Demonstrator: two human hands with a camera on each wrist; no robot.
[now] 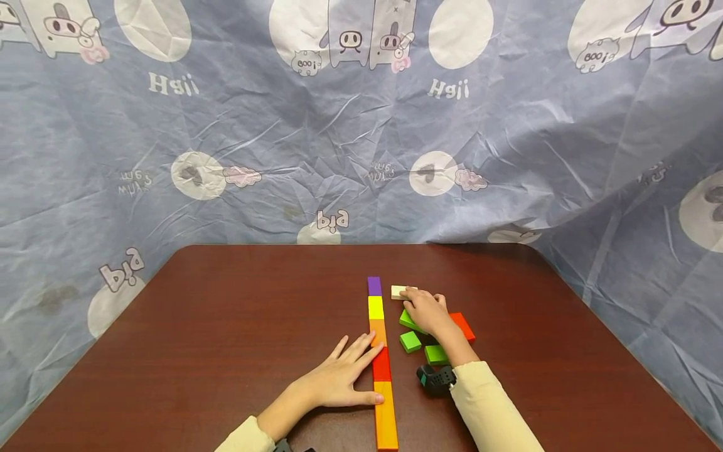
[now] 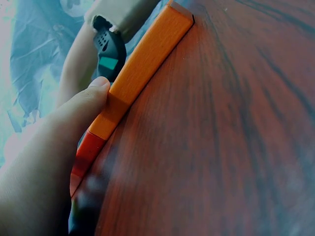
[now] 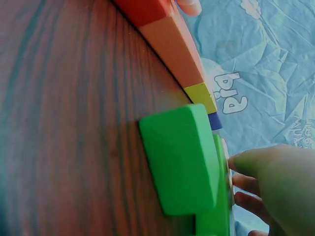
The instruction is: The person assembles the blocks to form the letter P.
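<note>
Head view: forward and down from above the near side of the table [image 1: 254, 301], far enough back to include the left hand [image 1: 341, 380], right hand [image 1: 427, 312] and patterned cloth [image 1: 305, 138].
Left wrist view: close, low, tilted, facing the long orange block [image 2: 142, 59].
Right wrist view: close, tilted, past a green block [image 3: 172, 162] towards the cloth.
All three: share the red block [image 1: 381, 364].

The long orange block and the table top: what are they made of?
Long orange block: probably painted wood, satin finish; faint grain seems to show through the colour.
Table top: wood or wood-look laminate, smooth, slightly glossy; dark grain streaks and pale reflections show.
</note>
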